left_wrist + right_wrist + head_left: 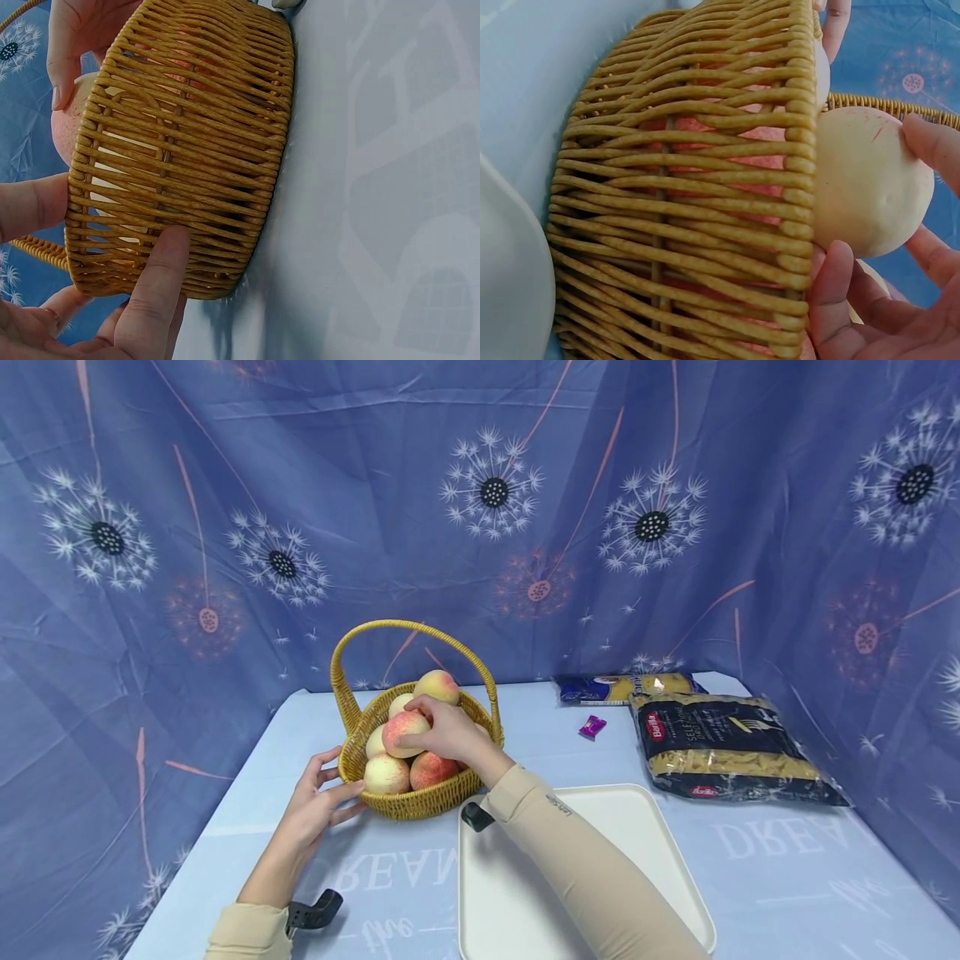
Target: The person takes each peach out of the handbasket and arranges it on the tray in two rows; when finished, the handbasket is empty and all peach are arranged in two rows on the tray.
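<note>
A yellow woven basket point(420, 806) with a tall arched handle stands on the cloth, holding several peaches point(386, 774). My right hand point(453, 731) reaches over its rim and holds a peach point(403, 733) between thumb and fingers, above the other fruit. The right wrist view shows this held peach point(870, 180) pale and at rim height. With thumb and fingers spread around the basket's left end, my left hand point(318, 802) grips it from outside. In the left wrist view, one finger point(161, 277) lies against the woven wall point(187, 150).
A white rectangular tray point(517, 893) lies right of the basket, beneath my right forearm. Further right are a large Barilla pasta bag point(727, 747), a blue pasta packet point(626, 687) and a small purple wrapped sweet point(592, 727). A blue dandelion-print curtain point(390, 527) hangs behind.
</note>
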Demonstrator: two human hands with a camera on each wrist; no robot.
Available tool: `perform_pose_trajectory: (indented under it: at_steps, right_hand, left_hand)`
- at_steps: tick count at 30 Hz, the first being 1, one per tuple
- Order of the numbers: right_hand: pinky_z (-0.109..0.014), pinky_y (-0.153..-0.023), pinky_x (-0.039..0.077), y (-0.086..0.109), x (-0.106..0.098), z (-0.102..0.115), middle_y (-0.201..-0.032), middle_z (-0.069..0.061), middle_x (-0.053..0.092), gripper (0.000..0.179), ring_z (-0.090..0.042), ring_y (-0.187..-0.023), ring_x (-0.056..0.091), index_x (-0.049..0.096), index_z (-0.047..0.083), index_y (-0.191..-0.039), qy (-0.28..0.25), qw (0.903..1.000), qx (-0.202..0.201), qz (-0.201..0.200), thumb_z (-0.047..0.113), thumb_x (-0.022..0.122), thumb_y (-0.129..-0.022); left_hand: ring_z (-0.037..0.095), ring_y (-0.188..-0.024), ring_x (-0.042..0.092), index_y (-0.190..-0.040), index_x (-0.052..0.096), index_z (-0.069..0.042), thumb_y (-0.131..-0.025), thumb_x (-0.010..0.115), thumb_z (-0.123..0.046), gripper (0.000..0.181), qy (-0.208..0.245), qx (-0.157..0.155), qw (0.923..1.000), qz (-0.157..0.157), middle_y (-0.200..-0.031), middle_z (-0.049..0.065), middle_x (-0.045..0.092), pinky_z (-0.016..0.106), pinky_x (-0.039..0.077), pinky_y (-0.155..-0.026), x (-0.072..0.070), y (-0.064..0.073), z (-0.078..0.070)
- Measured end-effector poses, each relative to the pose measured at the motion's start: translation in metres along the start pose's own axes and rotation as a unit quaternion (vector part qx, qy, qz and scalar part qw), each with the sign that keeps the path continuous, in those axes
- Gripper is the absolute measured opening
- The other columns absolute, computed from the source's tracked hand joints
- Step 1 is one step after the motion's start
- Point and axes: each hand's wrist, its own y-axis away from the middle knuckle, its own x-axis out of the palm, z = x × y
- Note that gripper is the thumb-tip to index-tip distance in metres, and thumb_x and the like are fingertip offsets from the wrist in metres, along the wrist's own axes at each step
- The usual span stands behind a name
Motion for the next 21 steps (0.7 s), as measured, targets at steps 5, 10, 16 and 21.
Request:
perform_pose_trajectory:
  at_steps: [5, 10, 16, 21]
  right_hand:
    - [-0.045, -0.114, 0.054, 0.001, 0.0006, -0.0002, -0.141, -0.007, 0.068, 0.064, -0.026, -0.131, 0.063, 0.06, 0.018, -0.146, -0.007, 0.9999, 0.006, -0.006, 0.042, 0.085, -0.091]
    - [-0.046, -0.114, 0.054, 0.0028, 0.0005, -0.001, -0.141, -0.007, 0.068, 0.062, -0.027, -0.132, 0.063, 0.061, 0.02, -0.145, -0.013, 0.9999, 0.004, -0.01, 0.04, 0.085, -0.091]
    - [-0.044, -0.11, 0.056, 0.0035, -0.0003, -0.0039, -0.138, -0.008, 0.069, 0.061, -0.025, -0.128, 0.065, 0.061, 0.02, -0.145, -0.023, 0.9997, -0.005, -0.011, 0.038, 0.085, -0.092]
    - [-0.045, -0.112, 0.057, 0.0046, -0.0036, -0.0041, -0.14, -0.007, 0.069, 0.062, -0.026, -0.132, 0.064, 0.061, 0.02, -0.146, -0.038, 0.9992, -0.014, -0.007, 0.036, 0.086, -0.092]
  left_hand:
    - [0.016, -0.103, 0.068, -0.17, 0.019, -0.012, -0.101, 0.07, -0.004, 0.087, 0.0, 0.0, 1.0, -0.001, -0.152, 0.024, 0.032, 0.043, 0.068, -0.095, 0.0008, -0.0001, 0.0004]
    - [0.015, -0.105, 0.068, -0.171, 0.018, -0.013, -0.101, 0.07, -0.006, 0.087, -0.001, -0.002, 1.0, -0.001, -0.153, 0.023, 0.031, 0.043, 0.068, -0.096, 0.0004, -0.001, 0.0017]
    - [0.015, -0.105, 0.068, -0.17, 0.018, -0.013, -0.102, 0.07, -0.006, 0.087, 0.002, -0.004, 1.0, 0.002, -0.153, 0.022, 0.032, 0.042, 0.068, -0.095, -0.0001, -0.0014, 0.0033]
    - [0.014, -0.105, 0.068, -0.17, 0.018, -0.014, -0.101, 0.07, -0.006, 0.087, 0.005, 0.001, 1.0, 0.004, -0.152, 0.022, 0.032, 0.042, 0.068, -0.096, -0.0012, -0.0002, 0.0028]
